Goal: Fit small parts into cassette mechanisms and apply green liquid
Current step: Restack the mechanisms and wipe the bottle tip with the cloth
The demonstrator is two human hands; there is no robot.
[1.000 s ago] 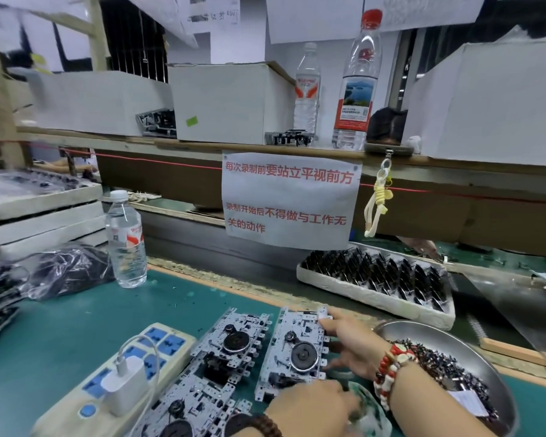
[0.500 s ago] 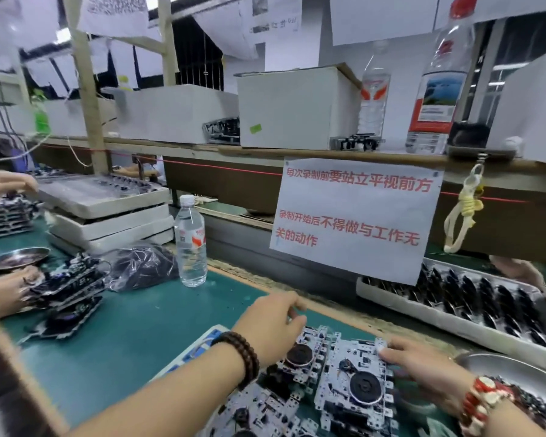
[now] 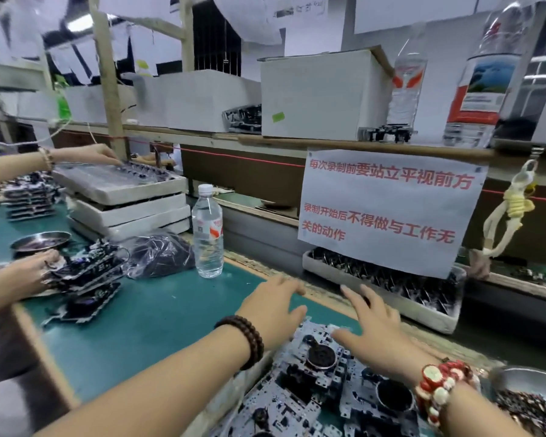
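Note:
Several white cassette mechanisms (image 3: 316, 383) with black round wheels lie on the green mat at the bottom centre. My left hand (image 3: 273, 312), with a dark bead bracelet on the wrist, hovers over their far left edge, fingers extended and holding nothing. My right hand (image 3: 375, 329), wearing a red and white bracelet, reaches forward over the mechanisms with fingers spread and empty. A metal bowl (image 3: 517, 381) of small dark parts sits at the bottom right. No green liquid container is visible.
A water bottle (image 3: 207, 231) stands on the green mat (image 3: 145, 323). Behind it lie a dark plastic bag (image 3: 161, 257) and stacked foam trays (image 3: 123, 203). A foam tray of black parts (image 3: 388, 294) sits under a paper notice (image 3: 388, 209). Another person's hands (image 3: 29, 272) work at left.
The view has swung left and tilted up. My left hand rose from the mechanisms and moved forward; my right hand let go of a mechanism's edge and now reaches forward, open.

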